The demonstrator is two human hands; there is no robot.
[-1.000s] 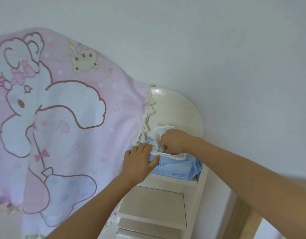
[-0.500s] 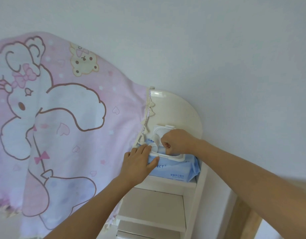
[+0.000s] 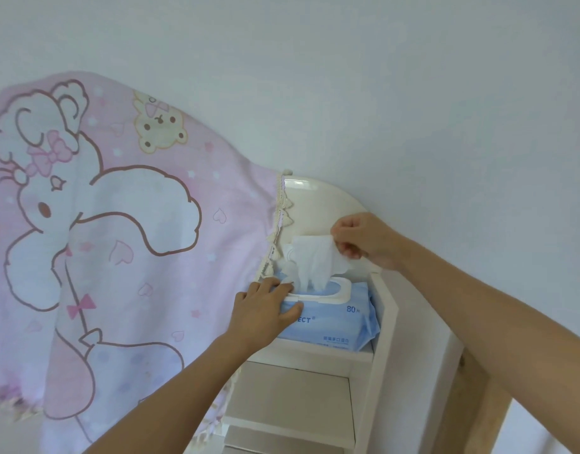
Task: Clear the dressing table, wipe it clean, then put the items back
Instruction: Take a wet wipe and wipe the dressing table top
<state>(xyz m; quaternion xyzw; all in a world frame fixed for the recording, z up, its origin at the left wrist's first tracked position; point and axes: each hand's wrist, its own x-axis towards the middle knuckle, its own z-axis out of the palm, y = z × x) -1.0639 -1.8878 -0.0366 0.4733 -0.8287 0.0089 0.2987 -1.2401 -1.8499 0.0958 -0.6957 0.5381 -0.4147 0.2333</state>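
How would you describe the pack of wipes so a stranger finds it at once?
Right of the pink cartoon cloth, white shelves stand against the wall. The pack of wipes lies on the top shelf: the only blue thing there, with its white lid open.

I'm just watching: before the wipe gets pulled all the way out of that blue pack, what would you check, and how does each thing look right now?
1. Right hand has a firm grip on the wipe: ok, pinched at its top corner.
2. Left hand steadies the blue wipe pack: ok, it lies flat over the pack's left end.
3. Pack lid is out of the way: ok, flipped up behind the wipe.
4. Wipe is free of the opening: not ok, its lower end is still inside.
5. Only one wipe is coming: cannot tell.
6. Pack sits fully on the shelf: ok.
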